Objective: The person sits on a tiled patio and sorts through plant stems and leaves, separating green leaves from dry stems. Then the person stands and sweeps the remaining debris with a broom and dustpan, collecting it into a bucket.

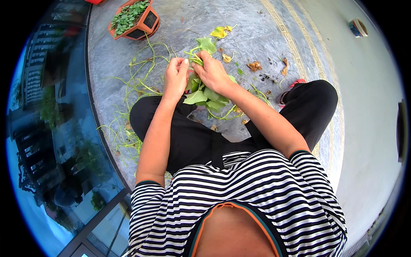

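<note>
My right hand [212, 75] is closed around a bunch of green leafy stems [195, 56]. Their cut or broken-looking ends poke out towards the left, and one leaf [206, 44] stands up beyond the fingers. Broad green leaves [207, 97] hang below this hand, between my knees. Close beside it, my left hand [175, 79] has its thumb and fingers pinched together near the stem ends. Whatever lies between those fingertips is too small to make out. Long thin stripped stems [143, 73] lie tangled on the grey floor to the left of my left hand.
An orange planter [149, 21] with small green plants stands at the far left. A yellow leaf [219, 32] and dry brown leaves [254, 66] lie beyond and right of my hands. A small round tub [358, 28] is at the far right. Dark glass [64, 107] runs along the left.
</note>
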`<state>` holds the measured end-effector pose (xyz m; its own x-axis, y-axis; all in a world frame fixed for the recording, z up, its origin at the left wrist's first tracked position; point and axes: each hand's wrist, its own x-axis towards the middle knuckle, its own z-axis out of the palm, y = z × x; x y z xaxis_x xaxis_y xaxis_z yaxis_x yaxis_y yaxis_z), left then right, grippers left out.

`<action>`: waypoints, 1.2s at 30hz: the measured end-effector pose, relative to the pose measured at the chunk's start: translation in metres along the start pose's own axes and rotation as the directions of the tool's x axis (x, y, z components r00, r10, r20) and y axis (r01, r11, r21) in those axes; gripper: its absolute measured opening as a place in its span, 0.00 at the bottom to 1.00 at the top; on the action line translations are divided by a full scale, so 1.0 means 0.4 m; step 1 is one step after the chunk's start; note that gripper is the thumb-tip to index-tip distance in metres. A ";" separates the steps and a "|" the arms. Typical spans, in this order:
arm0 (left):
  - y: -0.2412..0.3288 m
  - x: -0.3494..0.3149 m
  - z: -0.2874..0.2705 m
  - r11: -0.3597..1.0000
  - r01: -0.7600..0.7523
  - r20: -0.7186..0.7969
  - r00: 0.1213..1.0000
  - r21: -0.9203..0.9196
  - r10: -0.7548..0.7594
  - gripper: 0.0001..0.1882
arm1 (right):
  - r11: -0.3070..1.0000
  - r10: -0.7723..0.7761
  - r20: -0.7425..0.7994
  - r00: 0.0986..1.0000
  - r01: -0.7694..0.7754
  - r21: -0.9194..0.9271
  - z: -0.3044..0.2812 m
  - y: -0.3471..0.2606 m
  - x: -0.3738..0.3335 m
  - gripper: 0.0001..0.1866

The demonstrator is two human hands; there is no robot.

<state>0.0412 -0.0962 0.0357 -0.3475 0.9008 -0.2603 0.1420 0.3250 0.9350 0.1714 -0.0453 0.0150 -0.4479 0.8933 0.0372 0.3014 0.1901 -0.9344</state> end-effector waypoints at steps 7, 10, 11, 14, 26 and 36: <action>-0.032 0.017 0.014 0.965 0.167 0.096 0.984 -0.200 -0.151 0.08 | 0.978 0.189 0.261 0.947 -0.206 0.043 -0.049 -0.004 -0.018 0.11; -0.074 0.057 -0.023 0.836 0.175 0.015 0.980 -0.520 -0.196 0.08 | 0.998 0.015 0.214 0.977 -0.002 -0.059 -0.023 -0.023 -0.057 0.11; -0.077 0.070 -0.039 0.858 0.169 0.021 0.983 -0.484 -0.182 0.09 | 0.996 -0.081 0.204 0.976 0.074 0.041 0.000 -0.014 -0.072 0.10; -0.021 0.049 0.007 0.933 0.192 0.012 0.980 -0.303 -0.197 0.10 | 0.982 -0.181 0.090 0.979 0.176 0.067 0.002 -0.001 -0.082 0.11; 0.005 0.009 0.029 0.960 0.136 0.272 0.960 -0.247 -0.066 0.12 | 0.973 -0.117 0.045 0.992 0.124 -0.195 -0.039 0.031 -0.062 0.09; 0.010 0.086 -0.046 0.746 0.102 -0.139 0.957 -0.659 -0.254 0.08 | 0.886 -0.272 0.503 0.820 0.417 -0.202 -0.021 -0.040 -0.148 0.10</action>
<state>0.0129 -0.0693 0.0349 -0.4979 0.7393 -0.4534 -0.5401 0.1447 0.8291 0.2002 -0.0976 0.0307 -0.8730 0.4761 0.1059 0.2502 0.6236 -0.7406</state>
